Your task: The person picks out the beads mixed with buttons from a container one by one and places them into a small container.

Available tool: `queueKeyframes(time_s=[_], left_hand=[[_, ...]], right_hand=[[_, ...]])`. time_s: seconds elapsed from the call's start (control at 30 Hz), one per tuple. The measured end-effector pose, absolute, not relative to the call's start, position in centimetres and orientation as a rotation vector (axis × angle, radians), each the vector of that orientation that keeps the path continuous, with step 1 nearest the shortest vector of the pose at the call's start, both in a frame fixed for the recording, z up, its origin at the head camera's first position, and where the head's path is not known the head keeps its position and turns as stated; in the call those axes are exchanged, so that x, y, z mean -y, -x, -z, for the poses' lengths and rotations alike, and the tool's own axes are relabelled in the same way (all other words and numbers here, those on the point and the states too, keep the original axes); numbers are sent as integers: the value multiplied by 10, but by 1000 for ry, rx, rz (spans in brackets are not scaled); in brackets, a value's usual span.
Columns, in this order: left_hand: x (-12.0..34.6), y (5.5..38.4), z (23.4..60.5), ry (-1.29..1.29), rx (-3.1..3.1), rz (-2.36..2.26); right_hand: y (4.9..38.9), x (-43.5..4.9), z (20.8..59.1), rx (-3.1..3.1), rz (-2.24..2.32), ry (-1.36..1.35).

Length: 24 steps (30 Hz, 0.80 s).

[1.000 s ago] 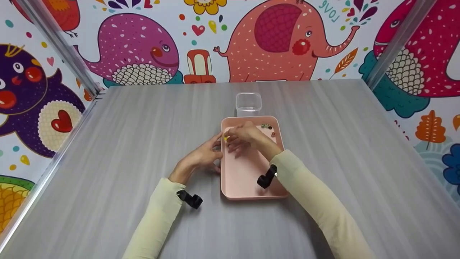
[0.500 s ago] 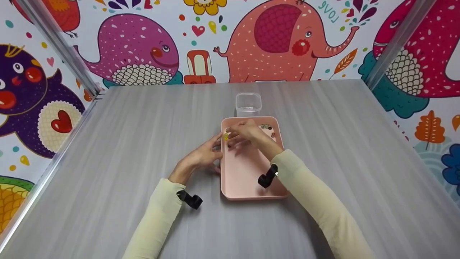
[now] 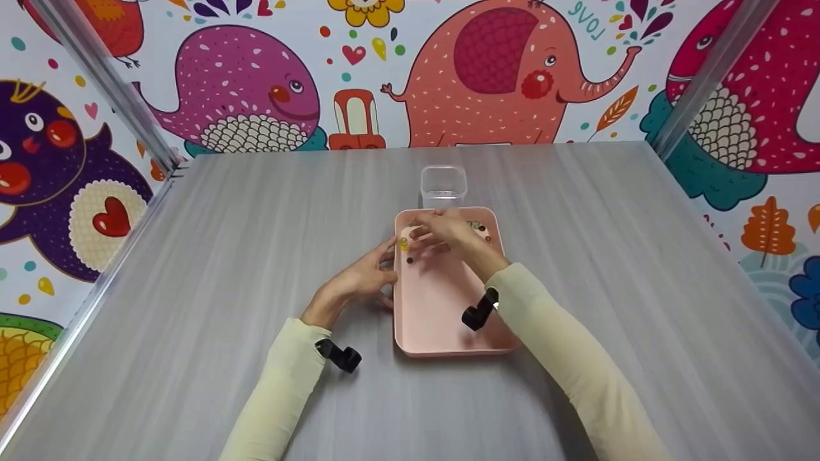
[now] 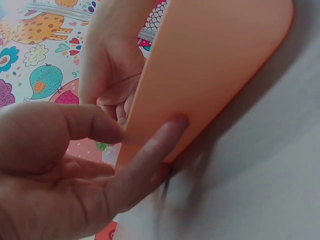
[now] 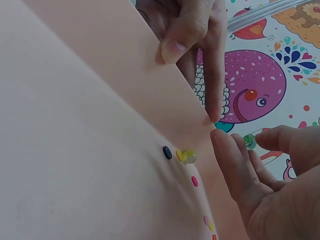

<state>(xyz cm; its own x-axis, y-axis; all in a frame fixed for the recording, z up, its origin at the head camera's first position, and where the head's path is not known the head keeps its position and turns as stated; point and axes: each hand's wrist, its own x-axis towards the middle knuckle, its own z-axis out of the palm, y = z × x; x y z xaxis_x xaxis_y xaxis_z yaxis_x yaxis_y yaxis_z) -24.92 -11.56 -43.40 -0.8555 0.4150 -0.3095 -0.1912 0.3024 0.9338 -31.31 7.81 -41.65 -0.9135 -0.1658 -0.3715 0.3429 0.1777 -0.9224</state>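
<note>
Grey wood-grain tabletop (image 3: pixel 256 218) bears a pink rectangular tray (image 3: pixel 442 314). Left hand (image 3: pixel 360 275) rests loosely spread fingers against its side; right hand (image 3: pixel 451 229) pinches a glassy green round bead (image 5: pixel 249 142).

Grey table (image 3: pixel 256 224): pink tray (image 3: pixel 442 314), clear container (image 3: pixel 443 186) just beyond.

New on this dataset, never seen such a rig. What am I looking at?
No robot: a person works bare-handed. The wide pictures come from a head-worn camera; the two close-ups, from cameras worn on the wrists. On the grey table stand a pink tray, with small coloured pieces toward its far end, and a clear box just beyond it. The left hand touches the tray's left side. The right hand, over the tray, pinches a small green bead, clearest in the right wrist view.
</note>
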Motion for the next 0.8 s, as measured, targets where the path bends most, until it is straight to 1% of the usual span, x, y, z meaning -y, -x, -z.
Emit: queueKeyframes(time_s=[0.57, 0.8], left_hand=[[115, 248, 435, -187, -2087, -1578], [115, 248, 434, -222, -2087, -1580]], right_hand=[[326, -89, 415, -2065, 1905, -244], [329, -97, 410, -2139, 1858, -258]])
